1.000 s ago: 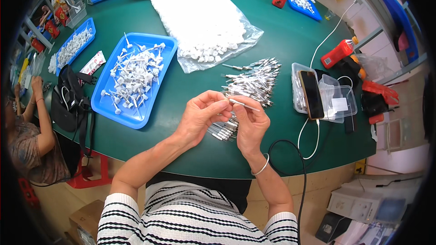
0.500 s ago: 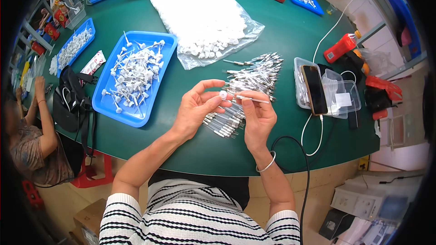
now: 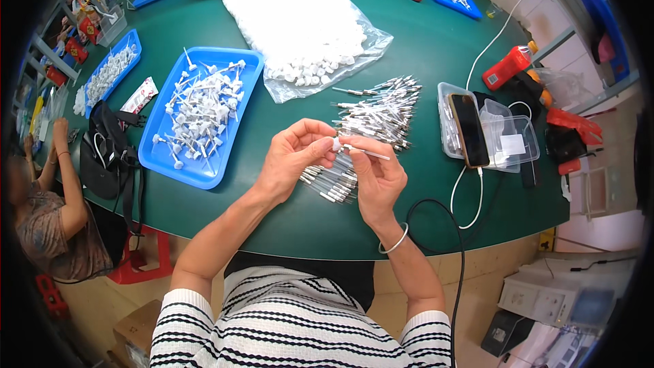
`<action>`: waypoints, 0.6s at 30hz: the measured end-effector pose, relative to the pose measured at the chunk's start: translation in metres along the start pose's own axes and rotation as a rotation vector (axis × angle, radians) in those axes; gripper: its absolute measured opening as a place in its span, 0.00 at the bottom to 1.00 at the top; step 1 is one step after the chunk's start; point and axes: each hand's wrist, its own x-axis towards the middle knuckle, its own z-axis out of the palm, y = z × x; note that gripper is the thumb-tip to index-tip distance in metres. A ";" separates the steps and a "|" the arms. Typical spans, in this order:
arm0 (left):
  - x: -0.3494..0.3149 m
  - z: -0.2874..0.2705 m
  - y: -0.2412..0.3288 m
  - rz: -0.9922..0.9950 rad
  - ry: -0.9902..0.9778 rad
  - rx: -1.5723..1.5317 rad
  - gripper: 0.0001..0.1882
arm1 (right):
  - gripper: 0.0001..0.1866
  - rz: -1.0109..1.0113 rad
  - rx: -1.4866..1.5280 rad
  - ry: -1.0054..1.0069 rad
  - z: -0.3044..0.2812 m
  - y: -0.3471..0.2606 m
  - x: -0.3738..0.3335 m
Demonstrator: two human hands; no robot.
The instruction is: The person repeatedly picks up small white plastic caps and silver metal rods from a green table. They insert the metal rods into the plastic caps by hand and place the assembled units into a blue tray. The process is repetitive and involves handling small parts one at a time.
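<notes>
My left hand [image 3: 291, 157] pinches a small white cap [image 3: 336, 143] between thumb and fingers. My right hand [image 3: 377, 176] holds a thin white rod [image 3: 368, 153] whose end meets that cap. Both hands hover over the near edge of the green table [image 3: 436, 41], just above a pile of thin metal-tipped rods [image 3: 378, 119]. A blue tray [image 3: 240, 99] with several finished white capped pieces lies to the left of my left hand. A clear plastic bag of small white caps [image 3: 300, 20] lies further back.
A phone [image 3: 467, 129] lies on clear plastic boxes at the right, its white cable trailing off the table edge. A black bag [image 3: 105, 157] sits left of the blue tray. Another person [image 3: 48, 211] sits at the far left. More blue trays stand at the back.
My hands have shifted slightly down and toward me, and the cap and rod stay pressed together between them. The picture has tilted a little.
</notes>
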 end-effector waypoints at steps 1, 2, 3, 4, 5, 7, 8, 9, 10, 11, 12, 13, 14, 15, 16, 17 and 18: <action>0.000 -0.001 -0.001 -0.015 0.000 -0.018 0.14 | 0.07 0.007 0.012 0.007 0.000 -0.001 0.000; 0.000 0.001 0.000 -0.030 0.008 -0.020 0.14 | 0.07 -0.014 -0.019 0.005 -0.001 -0.001 0.001; 0.000 0.002 0.000 -0.047 0.015 -0.020 0.14 | 0.07 -0.034 -0.050 0.006 -0.003 0.001 0.001; 0.000 0.004 0.001 -0.063 0.022 -0.020 0.14 | 0.07 -0.055 -0.081 0.007 -0.004 0.002 0.001; 0.000 0.006 0.001 -0.043 0.022 -0.021 0.14 | 0.07 -0.048 -0.065 0.022 -0.005 0.001 0.002; -0.002 0.012 0.002 -0.006 0.031 -0.023 0.15 | 0.07 -0.026 -0.027 0.049 -0.003 -0.001 0.002; -0.002 0.013 0.000 -0.001 0.034 -0.028 0.15 | 0.07 -0.037 -0.044 0.048 -0.003 0.000 0.002; -0.001 0.012 -0.003 0.002 0.038 -0.033 0.15 | 0.07 -0.048 -0.061 0.047 -0.004 0.001 0.002; -0.001 0.012 -0.005 0.006 0.042 -0.038 0.16 | 0.07 -0.058 -0.077 0.047 -0.004 0.002 0.002; 0.000 0.012 -0.004 0.003 0.043 -0.031 0.16 | 0.07 -0.036 -0.055 0.048 -0.005 0.002 0.002; -0.001 0.010 -0.003 -0.002 0.046 -0.023 0.16 | 0.07 -0.010 -0.030 0.050 -0.005 0.002 0.002; 0.000 0.009 -0.003 -0.008 0.049 -0.014 0.16 | 0.07 0.016 -0.005 0.053 -0.006 0.003 0.002; 0.000 0.009 -0.002 -0.018 0.047 -0.015 0.16 | 0.06 0.040 0.029 0.050 -0.006 0.003 0.003; 0.001 0.008 -0.001 -0.030 0.046 -0.015 0.16 | 0.06 0.066 0.065 0.050 -0.006 0.003 0.005; 0.001 0.007 0.000 -0.043 0.045 -0.015 0.17 | 0.06 0.092 0.101 0.049 -0.006 0.003 0.006; 0.001 0.006 0.000 -0.045 0.045 -0.013 0.16 | 0.06 0.117 0.129 0.045 -0.006 0.001 0.007; 0.002 0.005 -0.001 -0.049 0.045 -0.008 0.15 | 0.06 0.142 0.157 0.043 -0.006 -0.001 0.007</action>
